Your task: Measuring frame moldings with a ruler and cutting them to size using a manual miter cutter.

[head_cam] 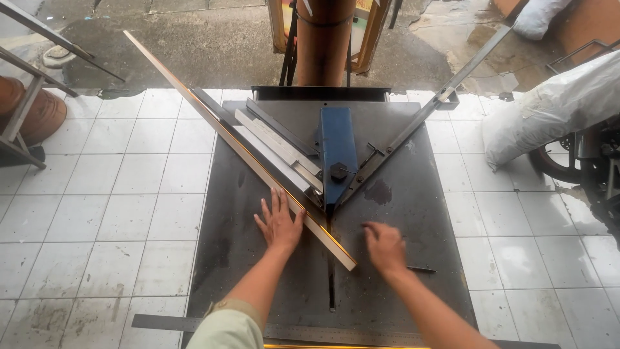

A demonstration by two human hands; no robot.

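Observation:
A long pale wooden moulding strip (239, 145) lies diagonally across a dark metal cutting table (413, 220), from far left to its cut end near the middle. My left hand (279, 223) rests flat on the table with fingers spread, pressing against the strip's near side. To the right of the strip's end, my right hand (383, 247) is on the table with fingers curled, and I cannot tell if it holds anything. A blue blade housing (338, 152) sits at the point of the V-shaped metal fences (400, 137), just beyond both hands.
White floor tiles (116, 213) surround the table. A metal ruler (168, 322) lies along the near edge. White sacks (555, 103) and a wheel sit at the right, a brown post (323, 42) stands beyond, and metal frame legs stand at the far left.

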